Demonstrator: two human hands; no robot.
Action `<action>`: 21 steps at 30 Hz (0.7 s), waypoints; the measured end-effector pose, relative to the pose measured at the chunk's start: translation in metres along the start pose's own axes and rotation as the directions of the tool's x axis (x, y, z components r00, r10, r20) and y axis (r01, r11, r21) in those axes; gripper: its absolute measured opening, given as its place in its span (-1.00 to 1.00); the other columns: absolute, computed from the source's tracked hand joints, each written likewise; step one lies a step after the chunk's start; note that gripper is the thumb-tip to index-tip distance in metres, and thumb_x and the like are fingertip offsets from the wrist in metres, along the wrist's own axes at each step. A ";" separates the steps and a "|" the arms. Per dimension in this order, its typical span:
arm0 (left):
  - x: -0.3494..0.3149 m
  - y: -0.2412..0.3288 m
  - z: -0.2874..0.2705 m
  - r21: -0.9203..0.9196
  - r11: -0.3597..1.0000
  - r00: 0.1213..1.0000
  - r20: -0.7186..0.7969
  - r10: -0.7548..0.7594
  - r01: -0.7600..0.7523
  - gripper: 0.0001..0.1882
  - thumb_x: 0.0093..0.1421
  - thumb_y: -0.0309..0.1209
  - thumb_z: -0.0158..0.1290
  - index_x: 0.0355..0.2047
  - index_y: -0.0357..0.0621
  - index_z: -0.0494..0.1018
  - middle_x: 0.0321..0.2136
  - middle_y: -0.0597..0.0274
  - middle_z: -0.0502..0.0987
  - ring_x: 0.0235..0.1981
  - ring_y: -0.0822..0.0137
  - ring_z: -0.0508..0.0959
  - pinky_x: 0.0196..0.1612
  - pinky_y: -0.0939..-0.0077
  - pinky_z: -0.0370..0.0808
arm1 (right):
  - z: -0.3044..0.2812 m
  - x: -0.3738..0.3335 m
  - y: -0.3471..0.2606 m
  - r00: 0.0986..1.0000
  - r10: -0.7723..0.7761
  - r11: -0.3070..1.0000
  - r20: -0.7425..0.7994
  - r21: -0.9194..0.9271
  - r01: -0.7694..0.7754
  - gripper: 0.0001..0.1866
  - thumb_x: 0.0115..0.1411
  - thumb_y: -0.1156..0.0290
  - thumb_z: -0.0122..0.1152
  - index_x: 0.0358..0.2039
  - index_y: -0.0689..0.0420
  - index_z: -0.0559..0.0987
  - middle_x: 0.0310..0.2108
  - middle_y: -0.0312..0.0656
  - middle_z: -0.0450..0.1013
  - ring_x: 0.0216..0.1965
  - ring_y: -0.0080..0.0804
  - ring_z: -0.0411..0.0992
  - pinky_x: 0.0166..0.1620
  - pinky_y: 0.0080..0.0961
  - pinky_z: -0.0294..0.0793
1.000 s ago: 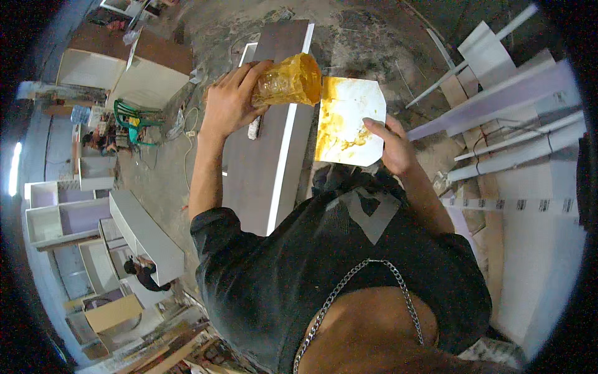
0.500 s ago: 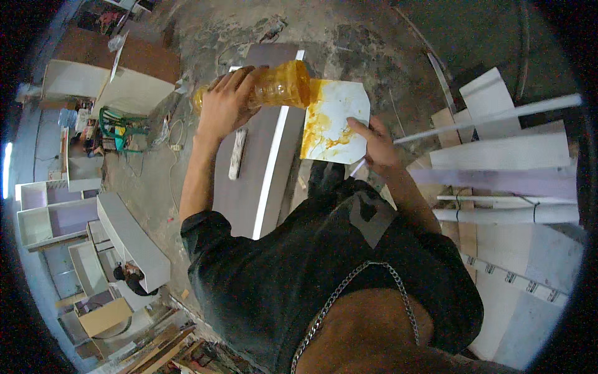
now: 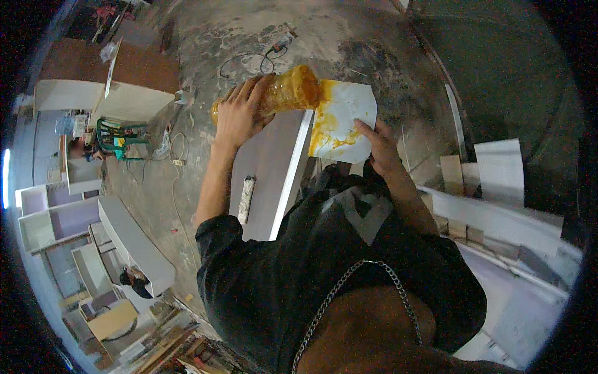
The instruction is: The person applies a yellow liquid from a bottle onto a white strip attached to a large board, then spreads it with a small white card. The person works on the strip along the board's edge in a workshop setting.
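Observation:
My left hand [image 3: 240, 117] is wrapped round a clear plastic bottle [image 3: 288, 91] coated inside with yellow-amber stuff. The bottle lies on its side in the air, its wide end pointing right. That end is at the left edge of a thin white sheet [image 3: 356, 105], which carries yellow smears along its left side and lower middle. My right hand [image 3: 384, 148] pinches the sheet's right edge, thumb on top. Below my left arm lies a long brown board [image 3: 268, 156] with a white edge. On it rests a pale, stained roller-like piece [image 3: 246, 198].
A corded power tool [image 3: 283, 42] lies on the stained floor ahead. To the left are a green plastic chair [image 3: 112, 132], a brown-topped cabinet [image 3: 131, 65] and a white open box unit [image 3: 134, 240], with a person [image 3: 135, 282] beside it. White panels [image 3: 501, 165] lie at right.
My view has turned, so the surroundings shift. Both hands, the bottle and the sheet sit slightly farther right in the picture. The grips are unchanged.

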State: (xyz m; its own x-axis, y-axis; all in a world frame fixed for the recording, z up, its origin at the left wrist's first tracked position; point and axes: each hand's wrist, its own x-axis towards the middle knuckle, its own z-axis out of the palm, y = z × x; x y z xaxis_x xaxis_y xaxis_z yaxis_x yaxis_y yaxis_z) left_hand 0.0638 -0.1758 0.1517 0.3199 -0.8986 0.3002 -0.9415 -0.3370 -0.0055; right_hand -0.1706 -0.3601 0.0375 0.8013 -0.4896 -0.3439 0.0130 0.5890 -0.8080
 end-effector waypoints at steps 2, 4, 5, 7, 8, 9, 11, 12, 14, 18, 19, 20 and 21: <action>-0.007 0.005 0.000 0.010 0.999 0.999 -0.023 -0.036 0.037 -0.21 -0.17 -0.23 0.33 0.14 0.03 0.36 -0.01 0.16 0.50 -0.08 0.07 0.56 -0.09 0.25 0.53 | -0.003 0.007 0.000 1.000 -0.008 0.999 0.019 -0.036 0.009 -0.65 0.25 0.35 0.21 0.02 0.18 0.48 -0.10 -0.23 0.52 -0.12 -0.45 0.51 -0.06 -0.45 0.52; -0.013 0.013 -0.001 0.033 0.997 0.995 -0.069 -0.067 0.069 -0.17 -0.23 -0.31 0.34 0.15 0.04 0.34 -0.02 0.21 0.49 -0.07 0.10 0.54 -0.09 0.25 0.53 | -0.018 0.023 0.008 0.998 -0.012 0.995 0.060 -0.094 0.017 -0.64 0.25 0.35 0.21 0.02 0.18 0.48 -0.11 -0.24 0.52 -0.10 -0.45 0.50 -0.05 -0.44 0.50; -0.021 0.018 -0.001 0.007 0.991 0.986 -0.095 -0.136 0.137 -0.18 -0.23 -0.30 0.35 0.14 0.03 0.35 -0.03 0.19 0.51 -0.08 0.10 0.55 -0.08 0.24 0.53 | -0.017 0.027 0.000 0.991 0.063 0.996 0.117 -0.064 -0.056 -0.64 0.24 0.36 0.21 0.02 0.19 0.48 -0.10 -0.23 0.52 -0.09 -0.44 0.50 -0.03 -0.42 0.50; -0.029 0.036 -0.008 -0.049 0.962 0.950 -0.149 -0.273 0.268 -0.20 -0.21 -0.29 0.37 0.12 0.01 0.38 -0.05 0.16 0.53 -0.09 0.08 0.57 -0.07 0.22 0.53 | -0.017 0.026 -0.036 0.950 0.209 0.978 0.230 -0.026 -0.209 -0.64 0.24 0.36 0.21 0.03 0.19 0.48 -0.09 -0.22 0.51 -0.07 -0.42 0.48 -0.01 -0.40 0.48; -0.031 0.044 -0.015 -0.103 0.941 0.924 -0.180 -0.337 0.323 -0.21 -0.21 -0.27 0.38 0.12 0.00 0.38 -0.05 0.15 0.54 -0.10 0.07 0.58 -0.07 0.22 0.54 | -0.019 0.034 -0.040 0.942 0.148 0.989 0.302 -0.025 -0.148 -0.63 0.24 0.37 0.21 0.03 0.20 0.47 -0.08 -0.21 0.50 -0.06 -0.40 0.48 -0.01 -0.39 0.48; -0.029 0.051 -0.016 -0.175 0.917 0.896 -0.212 -0.391 0.359 -0.21 -0.20 -0.26 0.39 0.11 -0.01 0.39 -0.06 0.13 0.55 -0.10 0.07 0.58 -0.07 0.22 0.54 | -0.020 0.042 -0.048 0.932 0.079 0.997 0.354 -0.022 -0.077 -0.63 0.25 0.38 0.20 0.04 0.21 0.46 -0.07 -0.20 0.50 -0.06 -0.39 0.48 0.00 -0.38 0.49; -0.031 0.076 -0.029 -0.220 0.855 0.833 -0.209 -0.512 0.470 -0.18 -0.22 -0.23 0.43 0.10 -0.06 0.38 -0.04 0.10 0.55 -0.10 0.05 0.60 -0.08 0.21 0.56 | -0.024 0.046 -0.069 0.896 0.035 0.999 0.443 0.020 -0.049 -0.62 0.25 0.39 0.18 0.07 0.21 0.44 -0.04 -0.18 0.49 -0.03 -0.36 0.47 0.01 -0.36 0.48; -0.032 0.090 -0.037 -0.201 0.857 0.823 -0.245 -0.513 0.474 -0.17 -0.23 -0.23 0.43 0.10 -0.07 0.38 -0.04 0.09 0.55 -0.10 0.05 0.60 -0.08 0.22 0.56 | -0.026 0.040 -0.083 0.875 0.059 0.994 0.480 0.049 -0.094 -0.60 0.26 0.40 0.17 0.09 0.21 0.43 -0.02 -0.18 0.48 -0.02 -0.35 0.46 0.01 -0.36 0.48; -0.033 0.117 -0.059 -0.154 0.857 0.800 -0.310 -0.514 0.491 -0.15 -0.24 -0.24 0.45 0.11 -0.10 0.38 -0.04 0.08 0.55 -0.10 0.06 0.60 -0.07 0.23 0.57 | -0.037 0.029 -0.099 0.851 0.101 0.987 0.515 0.056 -0.151 -0.58 0.26 0.42 0.15 0.12 0.21 0.41 0.01 -0.16 0.46 0.01 -0.33 0.45 0.03 -0.35 0.47; -0.028 0.150 -0.102 -0.199 0.660 0.562 -0.384 -0.733 0.724 -0.12 -0.25 -0.23 0.48 0.11 -0.12 0.36 -0.03 0.05 0.55 -0.08 0.07 0.60 -0.04 0.23 0.56 | -0.053 0.019 -0.135 0.872 0.060 0.994 0.486 0.054 -0.098 -0.56 0.23 0.39 0.19 0.11 0.19 0.43 -0.01 -0.18 0.48 -0.03 -0.32 0.47 0.02 -0.34 0.48; -0.026 0.157 -0.116 -0.151 0.689 0.584 -0.422 -0.694 0.709 -0.12 -0.25 -0.23 0.48 0.12 -0.12 0.36 -0.04 0.05 0.55 -0.08 0.07 0.60 -0.04 0.23 0.56 | -0.053 0.014 -0.142 0.885 0.021 0.994 0.466 0.081 -0.067 -0.57 0.22 0.37 0.22 0.09 0.17 0.45 -0.03 -0.19 0.49 -0.06 -0.33 0.49 0.00 -0.34 0.49; -0.014 0.163 -0.124 -0.117 0.712 0.601 -0.452 -0.659 0.692 -0.11 -0.25 -0.22 0.49 0.12 -0.12 0.35 -0.04 0.05 0.55 -0.09 0.08 0.61 -0.04 0.23 0.56 | -0.056 0.021 -0.150 0.872 0.045 0.995 0.487 0.054 -0.081 -0.56 0.22 0.37 0.22 0.10 0.17 0.44 -0.02 -0.19 0.49 -0.05 -0.32 0.49 0.00 -0.35 0.49; 0.001 0.165 -0.129 -0.026 0.799 0.696 -0.475 -0.539 0.601 -0.13 -0.23 -0.22 0.48 0.12 -0.12 0.35 -0.06 0.06 0.56 -0.09 0.08 0.61 -0.05 0.22 0.56 | -0.058 0.031 -0.154 0.860 0.070 0.995 0.506 0.028 -0.097 -0.55 0.22 0.37 0.22 0.11 0.17 0.43 -0.02 -0.18 0.49 -0.05 -0.32 0.49 0.00 -0.35 0.49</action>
State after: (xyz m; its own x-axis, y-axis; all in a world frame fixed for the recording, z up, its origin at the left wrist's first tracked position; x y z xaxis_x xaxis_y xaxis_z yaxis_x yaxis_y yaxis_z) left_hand -0.1045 -0.1960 0.2741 0.6795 -0.3105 0.6647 -0.5628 -0.8018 0.2007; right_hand -0.1822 -0.5034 0.1234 0.9924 -0.0547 -0.1102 -0.0482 0.6513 -0.7573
